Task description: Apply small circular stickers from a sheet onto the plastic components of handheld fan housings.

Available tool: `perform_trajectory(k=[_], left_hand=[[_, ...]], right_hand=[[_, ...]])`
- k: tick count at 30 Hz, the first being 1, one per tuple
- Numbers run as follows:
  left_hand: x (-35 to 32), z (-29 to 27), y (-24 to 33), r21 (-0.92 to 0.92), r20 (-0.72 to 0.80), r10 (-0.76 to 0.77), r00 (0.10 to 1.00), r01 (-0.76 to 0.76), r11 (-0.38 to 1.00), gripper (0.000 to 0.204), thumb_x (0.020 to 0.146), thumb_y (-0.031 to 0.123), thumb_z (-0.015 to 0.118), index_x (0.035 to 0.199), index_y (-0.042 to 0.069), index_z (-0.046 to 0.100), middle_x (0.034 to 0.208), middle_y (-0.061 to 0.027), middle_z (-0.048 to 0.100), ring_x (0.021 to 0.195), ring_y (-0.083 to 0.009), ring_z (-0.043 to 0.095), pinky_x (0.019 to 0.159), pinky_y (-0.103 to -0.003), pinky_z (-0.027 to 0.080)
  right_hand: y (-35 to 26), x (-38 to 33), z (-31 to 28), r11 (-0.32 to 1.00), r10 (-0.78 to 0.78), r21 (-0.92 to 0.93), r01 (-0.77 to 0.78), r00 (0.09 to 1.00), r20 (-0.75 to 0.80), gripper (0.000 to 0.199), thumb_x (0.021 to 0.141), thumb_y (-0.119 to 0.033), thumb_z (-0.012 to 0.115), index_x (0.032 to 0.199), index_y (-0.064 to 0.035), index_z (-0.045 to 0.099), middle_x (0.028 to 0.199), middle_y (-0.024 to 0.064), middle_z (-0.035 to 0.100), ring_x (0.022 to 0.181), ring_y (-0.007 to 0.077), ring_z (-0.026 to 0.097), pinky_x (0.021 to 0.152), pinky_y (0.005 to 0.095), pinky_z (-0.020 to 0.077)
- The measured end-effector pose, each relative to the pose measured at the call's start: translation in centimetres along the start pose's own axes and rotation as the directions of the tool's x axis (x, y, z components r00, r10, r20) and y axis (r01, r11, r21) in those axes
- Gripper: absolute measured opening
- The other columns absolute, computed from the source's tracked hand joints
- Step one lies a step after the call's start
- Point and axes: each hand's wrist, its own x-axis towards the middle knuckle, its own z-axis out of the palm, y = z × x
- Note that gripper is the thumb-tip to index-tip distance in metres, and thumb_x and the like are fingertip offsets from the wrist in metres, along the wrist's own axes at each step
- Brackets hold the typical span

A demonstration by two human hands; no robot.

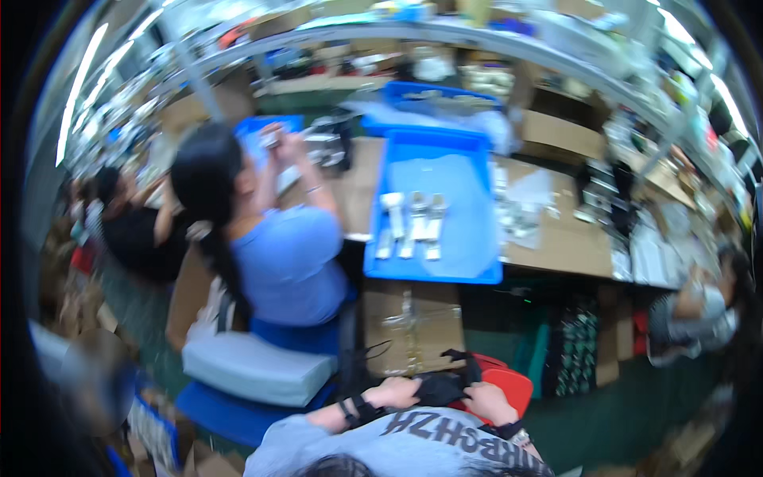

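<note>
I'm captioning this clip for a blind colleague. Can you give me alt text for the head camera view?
Seen from above, the person's left hand and right hand meet on a black strap or cloth above a red stool. Ahead, a blue tray holding pale small parts sits on a cardboard-covered workbench. A co-worker in a blue shirt sits at left.

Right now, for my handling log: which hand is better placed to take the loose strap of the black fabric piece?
Probably the right hand: it lies just below the loose strap, while the left hand grips the other end of the black fabric piece.
</note>
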Motion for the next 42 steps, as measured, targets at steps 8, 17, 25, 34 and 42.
perform_trajectory(k=[8, 17, 25, 34, 42], left_hand=[[-0.7, -1.5, -0.6, 0.075, -0.026, -0.057, 0.998, 0.059, 0.995, 0.053, 0.079, 0.043, 0.064, 0.101, -0.005, 0.053, 0.082, -0.0283, 0.064, 0.083, -0.0435, 0.064, 0.073, -0.050, 0.051], [0.5, -1.0, -0.2, 0.137, -0.003, -0.173, 0.985, 0.172, 0.976, 0.064, 0.080, 0.046, 0.064, 0.111, -0.009, 0.052, 0.086, -0.0308, 0.063, 0.086, -0.0442, 0.063, 0.075, -0.049, 0.051], [0.3, -1.9, 0.8, 0.140, 0.008, -0.182, 0.983, 0.179, 0.974, 0.060, 0.081, 0.045, 0.063, 0.108, -0.008, 0.053, 0.085, -0.0297, 0.064, 0.086, -0.0440, 0.063, 0.075, -0.049, 0.050], [0.0, -2.1, 1.2, 0.156, 0.006, -0.148, 0.989, 0.145, 0.977, 0.056, 0.083, 0.046, 0.062, 0.100, -0.006, 0.052, 0.083, -0.0292, 0.064, 0.085, -0.0434, 0.064, 0.073, -0.050, 0.050], [0.6, -2.1, 1.2, 0.197, -0.014, -0.130, 0.991, 0.130, 0.972, 0.057, 0.083, 0.047, 0.062, 0.101, -0.006, 0.052, 0.083, -0.0286, 0.065, 0.084, -0.0432, 0.064, 0.072, -0.050, 0.050]], right_hand=[[0.0, 2.6, 1.0, 1.000, 0.009, 0.005, -0.009, 1.000, -0.016, 0.019, 0.076, -0.023, 0.061, 0.079, -0.0054, 0.067, 0.080, 0.0134, 0.064, 0.079, 0.0327, 0.063, 0.068, 0.0448, 0.0513], [0.7, 1.2, 1.7, 0.998, 0.049, 0.030, -0.048, 0.998, -0.050, 0.018, 0.074, -0.021, 0.064, 0.077, -0.0047, 0.068, 0.078, 0.0135, 0.065, 0.078, 0.0331, 0.064, 0.067, 0.0450, 0.0507], [0.3, 1.1, 1.7, 0.998, 0.056, 0.039, -0.054, 0.997, -0.054, 0.017, 0.073, -0.021, 0.064, 0.077, -0.0046, 0.068, 0.076, 0.0139, 0.065, 0.078, 0.0329, 0.064, 0.067, 0.0449, 0.0505], [0.3, 1.1, 1.6, 0.997, 0.058, 0.052, -0.054, 0.996, -0.073, 0.018, 0.073, -0.021, 0.065, 0.077, -0.0044, 0.068, 0.076, 0.0139, 0.065, 0.078, 0.0331, 0.064, 0.067, 0.0449, 0.0506], [0.4, 0.6, 1.0, 0.995, 0.076, 0.078, -0.068, 0.992, -0.100, 0.016, 0.067, -0.014, 0.060, 0.074, -0.0016, 0.069, 0.075, 0.0177, 0.066, 0.075, 0.0353, 0.065, 0.067, 0.0455, 0.0524]])
